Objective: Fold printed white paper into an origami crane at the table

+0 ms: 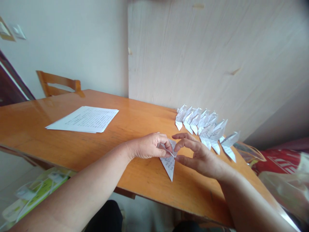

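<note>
Near the table's front edge is a folded piece of printed paper [169, 166], its pointed end toward me. My left hand [153, 145] pinches its upper part between thumb and fingers. From the other side my right hand [196, 154] reaches to the same fold, thumb and index finger at the paper's edge and the other fingers curved above it. Part of the paper is hidden behind the fingers. Several finished-looking folded paper figures [204, 124] with upright points stand in rows beyond my right hand, and one figure [230, 143] sits a little apart on the right.
A stack of printed sheets [89, 119] lies on the wooden table [135, 111] at the left. Behind are a wooden chair [60, 82] and a pale board [193, 58]. Red and clear bags [277, 164] crowd the right side; a green-and-white package [41, 193] is below the table at left.
</note>
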The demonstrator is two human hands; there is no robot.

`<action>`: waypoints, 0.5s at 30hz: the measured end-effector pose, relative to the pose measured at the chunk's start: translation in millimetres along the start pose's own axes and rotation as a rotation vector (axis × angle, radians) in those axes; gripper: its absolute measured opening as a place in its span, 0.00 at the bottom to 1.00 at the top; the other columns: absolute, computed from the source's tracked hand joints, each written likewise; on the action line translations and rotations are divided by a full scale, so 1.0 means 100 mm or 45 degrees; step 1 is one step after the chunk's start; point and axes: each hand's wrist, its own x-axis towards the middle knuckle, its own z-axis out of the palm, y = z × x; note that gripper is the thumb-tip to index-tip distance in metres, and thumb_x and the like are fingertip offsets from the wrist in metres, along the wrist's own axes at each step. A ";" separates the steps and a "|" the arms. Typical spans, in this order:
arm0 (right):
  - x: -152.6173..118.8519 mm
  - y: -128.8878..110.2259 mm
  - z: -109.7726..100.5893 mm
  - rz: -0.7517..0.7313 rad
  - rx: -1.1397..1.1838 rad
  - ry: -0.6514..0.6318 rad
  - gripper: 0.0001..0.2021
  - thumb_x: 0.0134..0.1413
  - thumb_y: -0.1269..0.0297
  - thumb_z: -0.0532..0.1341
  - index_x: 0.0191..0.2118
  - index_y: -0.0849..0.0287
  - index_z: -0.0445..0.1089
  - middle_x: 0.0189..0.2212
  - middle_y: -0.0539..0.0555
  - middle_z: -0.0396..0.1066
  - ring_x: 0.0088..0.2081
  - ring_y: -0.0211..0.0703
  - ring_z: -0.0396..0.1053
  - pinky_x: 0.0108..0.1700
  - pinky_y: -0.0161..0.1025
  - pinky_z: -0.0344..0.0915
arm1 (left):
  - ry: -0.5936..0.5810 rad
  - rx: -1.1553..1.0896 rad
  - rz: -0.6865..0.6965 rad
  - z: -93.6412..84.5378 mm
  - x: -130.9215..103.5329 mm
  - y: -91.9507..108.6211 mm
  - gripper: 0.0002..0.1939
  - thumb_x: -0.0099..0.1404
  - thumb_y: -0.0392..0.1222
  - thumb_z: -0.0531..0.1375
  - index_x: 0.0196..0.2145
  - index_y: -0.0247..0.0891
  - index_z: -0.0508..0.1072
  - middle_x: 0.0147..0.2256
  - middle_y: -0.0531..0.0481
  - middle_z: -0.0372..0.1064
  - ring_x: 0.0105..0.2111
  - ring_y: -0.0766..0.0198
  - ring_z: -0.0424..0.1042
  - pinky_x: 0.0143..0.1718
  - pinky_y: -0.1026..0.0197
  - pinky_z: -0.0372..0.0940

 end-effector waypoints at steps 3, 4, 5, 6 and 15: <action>0.00 0.01 0.01 0.012 0.023 0.002 0.01 0.61 0.63 0.64 0.38 0.51 0.71 0.55 0.55 0.64 0.58 0.49 0.64 0.60 0.51 0.61 | -0.010 -0.011 0.013 -0.01 0.00 -0.02 0.05 0.63 0.43 0.65 0.36 0.41 0.79 0.37 0.51 0.71 0.42 0.62 0.68 0.46 0.58 0.63; 0.00 0.02 0.01 0.019 0.028 -0.001 0.01 0.61 0.63 0.63 0.38 0.51 0.71 0.55 0.54 0.64 0.58 0.49 0.65 0.60 0.51 0.62 | -0.017 -0.025 0.014 -0.02 0.00 -0.03 0.05 0.63 0.43 0.65 0.37 0.41 0.79 0.38 0.50 0.71 0.42 0.62 0.69 0.46 0.57 0.63; 0.00 0.02 0.01 0.024 0.032 -0.001 0.01 0.61 0.63 0.63 0.38 0.51 0.71 0.55 0.54 0.64 0.57 0.49 0.65 0.60 0.51 0.62 | -0.026 -0.045 0.011 -0.02 0.01 -0.04 0.05 0.63 0.42 0.65 0.37 0.41 0.79 0.39 0.50 0.71 0.43 0.62 0.69 0.47 0.57 0.63; 0.00 0.03 0.01 0.029 0.034 -0.003 0.01 0.62 0.63 0.63 0.38 0.51 0.71 0.55 0.54 0.64 0.57 0.48 0.65 0.60 0.51 0.62 | -0.036 -0.069 0.008 -0.02 0.01 -0.06 0.05 0.63 0.42 0.65 0.37 0.41 0.79 0.40 0.49 0.71 0.43 0.62 0.69 0.48 0.56 0.63; 0.00 0.04 0.01 0.029 0.068 -0.033 0.02 0.62 0.62 0.63 0.38 0.52 0.70 0.54 0.54 0.66 0.54 0.47 0.67 0.58 0.49 0.63 | -0.069 -0.252 -0.022 -0.04 -0.02 -0.07 0.05 0.63 0.41 0.65 0.37 0.40 0.78 0.46 0.48 0.69 0.48 0.61 0.69 0.50 0.57 0.64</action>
